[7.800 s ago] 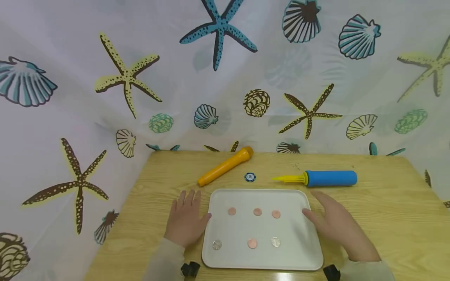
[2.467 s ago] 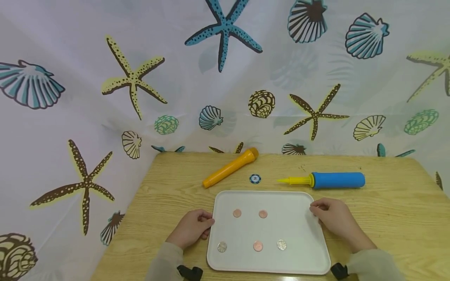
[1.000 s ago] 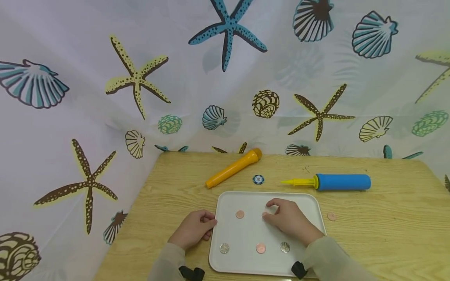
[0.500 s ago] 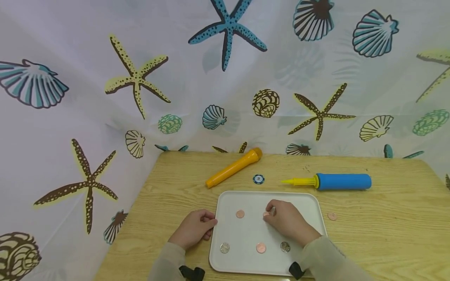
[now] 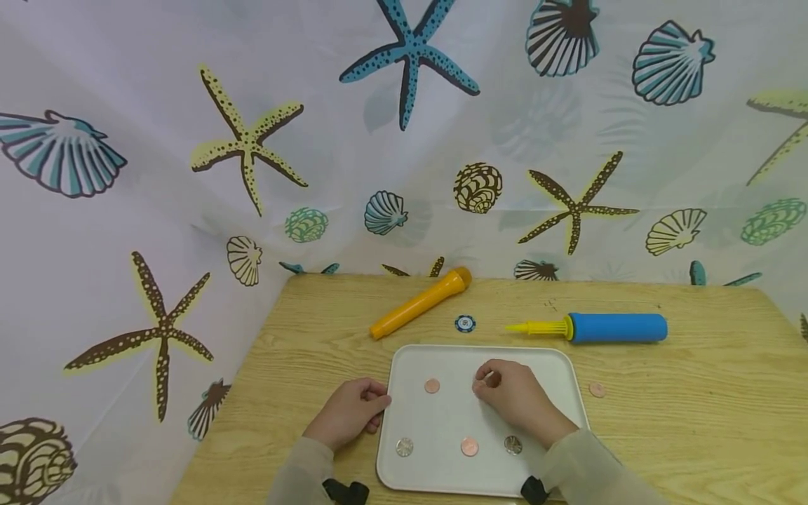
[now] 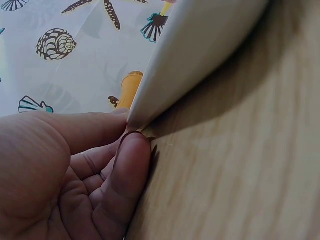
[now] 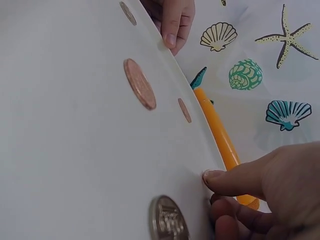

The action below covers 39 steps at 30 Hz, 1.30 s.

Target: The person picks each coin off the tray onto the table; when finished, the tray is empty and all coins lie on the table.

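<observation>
A white tray lies on the table and bears several coins. My left hand pinches its left rim between thumb and fingers, as the left wrist view shows close up. Over the tray's upper middle, my right hand pinches a copper coin, mostly hidden behind the thumb. Left of that hand lies another copper coin. Along the near side are a silver coin, a copper coin and a second silver coin. One more copper coin rests on the table just right of the tray.
Behind the tray lie an orange toy microphone, a blue-rimmed poker chip and a blue hand pump with a yellow nozzle. A shell-print cloth hangs at the table's back and left side.
A copper coin has gone from the tray to the table on the right. My left hand has curled onto the rim; my right hand has moved inward and now pinches another copper coin.
</observation>
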{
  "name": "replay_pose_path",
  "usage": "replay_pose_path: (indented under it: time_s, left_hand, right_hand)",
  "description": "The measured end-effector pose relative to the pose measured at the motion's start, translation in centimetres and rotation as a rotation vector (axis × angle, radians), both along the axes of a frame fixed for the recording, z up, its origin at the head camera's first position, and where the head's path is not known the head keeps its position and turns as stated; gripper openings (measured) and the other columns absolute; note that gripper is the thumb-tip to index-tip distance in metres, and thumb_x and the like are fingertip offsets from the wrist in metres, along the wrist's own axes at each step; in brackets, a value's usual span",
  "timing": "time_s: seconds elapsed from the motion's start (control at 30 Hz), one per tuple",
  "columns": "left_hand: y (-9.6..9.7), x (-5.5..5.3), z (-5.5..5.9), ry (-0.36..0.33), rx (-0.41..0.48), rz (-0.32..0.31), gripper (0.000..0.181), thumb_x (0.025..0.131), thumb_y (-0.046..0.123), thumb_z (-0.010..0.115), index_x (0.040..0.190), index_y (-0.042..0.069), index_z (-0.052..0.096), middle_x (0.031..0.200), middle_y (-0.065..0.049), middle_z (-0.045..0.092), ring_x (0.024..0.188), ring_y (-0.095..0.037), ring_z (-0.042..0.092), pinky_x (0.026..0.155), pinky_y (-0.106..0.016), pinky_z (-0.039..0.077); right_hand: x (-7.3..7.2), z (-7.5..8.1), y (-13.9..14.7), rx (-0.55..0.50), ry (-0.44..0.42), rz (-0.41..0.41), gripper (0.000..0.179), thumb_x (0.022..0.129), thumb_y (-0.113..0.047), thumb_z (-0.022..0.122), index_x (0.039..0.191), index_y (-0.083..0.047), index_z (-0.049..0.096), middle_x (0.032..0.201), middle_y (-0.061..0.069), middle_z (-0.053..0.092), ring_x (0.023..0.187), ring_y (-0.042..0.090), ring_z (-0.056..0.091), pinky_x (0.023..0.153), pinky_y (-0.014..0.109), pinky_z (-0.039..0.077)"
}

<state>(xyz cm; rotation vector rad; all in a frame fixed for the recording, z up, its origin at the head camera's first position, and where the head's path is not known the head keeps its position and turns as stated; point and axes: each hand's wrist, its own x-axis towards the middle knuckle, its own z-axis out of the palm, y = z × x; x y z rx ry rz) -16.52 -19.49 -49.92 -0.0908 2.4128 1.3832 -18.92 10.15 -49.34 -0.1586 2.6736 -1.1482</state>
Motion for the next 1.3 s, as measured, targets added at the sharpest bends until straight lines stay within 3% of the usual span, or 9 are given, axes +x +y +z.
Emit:
replay_pose_path:
  time_s: [0.13,0.33,0.43,0.63,0.93,1.3]
  left_hand:
    - [0.1,-0.2,-0.2,-0.003,-0.007,-0.002,0.026,0.101,0.02,0.063,0.119,0.001,0.063,0.093,-0.007,0.065,0.074,-0.017,0.062,0.066,-0.032,0.058]
    - [0.1,-0.1,-0.5,-0.005,0.004,0.004,0.025,0.101,0.019,0.064,0.117,0.001,0.063,0.091,-0.008,0.065,0.073,-0.018,0.062,0.066,-0.032,0.058]
    - [0.0,0.0,-0.7,-0.011,0.01,0.005,0.025,0.101,0.021,0.064,0.117,0.001,0.063,0.091,-0.008,0.065,0.073,-0.017,0.062,0.066,-0.032,0.058]
    - [-0.2,0.1,-0.7,-0.01,0.0,0.014,0.026,0.1,0.022,0.064,0.116,0.001,0.064,0.091,-0.007,0.065,0.073,-0.017,0.062,0.066,-0.032,0.058]
    - [-0.2,-0.2,-0.6,0.006,-0.007,-0.001,0.027,0.1,0.02,0.064,0.119,0.0,0.063,0.092,-0.007,0.065,0.074,-0.017,0.062,0.066,-0.032,0.059]
    - [-0.2,-0.2,-0.6,0.003,-0.012,0.006,0.028,0.1,0.021,0.065,0.119,0.001,0.064,0.092,-0.007,0.065,0.074,-0.017,0.063,0.066,-0.032,0.059]
  right_hand:
    - [0.2,0.0,0.6,-0.069,-0.01,-0.024,0.012,0.092,-0.024,0.076,0.102,-0.016,0.075,0.085,-0.004,0.066,0.077,0.013,0.058,0.067,0.029,0.051]
    - [0.1,-0.2,1.6,-0.249,-0.157,-0.123,0.018,0.088,-0.03,0.08,0.096,-0.014,0.077,0.077,0.001,0.07,0.066,0.016,0.061,0.06,0.028,0.053]
    - [0.0,-0.3,1.8,-0.299,-0.189,-0.166,0.022,0.087,-0.033,0.081,0.097,-0.014,0.076,0.075,0.002,0.071,0.066,0.016,0.062,0.061,0.029,0.054]
    - [0.0,-0.1,2.7,-0.364,-0.187,-0.167,0.029,0.084,-0.037,0.082,0.1,-0.013,0.076,0.077,0.004,0.072,0.067,0.018,0.066,0.063,0.03,0.057]
    - [0.2,1.5,5.9,-0.441,-0.17,-0.198,0.044,0.084,-0.039,0.082,0.111,-0.006,0.073,0.09,0.01,0.075,0.078,0.02,0.07,0.071,0.031,0.06]
    - [1.6,0.9,8.2,-0.491,-0.206,-0.272,0.046,0.083,-0.036,0.084,0.113,-0.004,0.072,0.095,0.008,0.076,0.079,0.019,0.071,0.072,0.03,0.061]
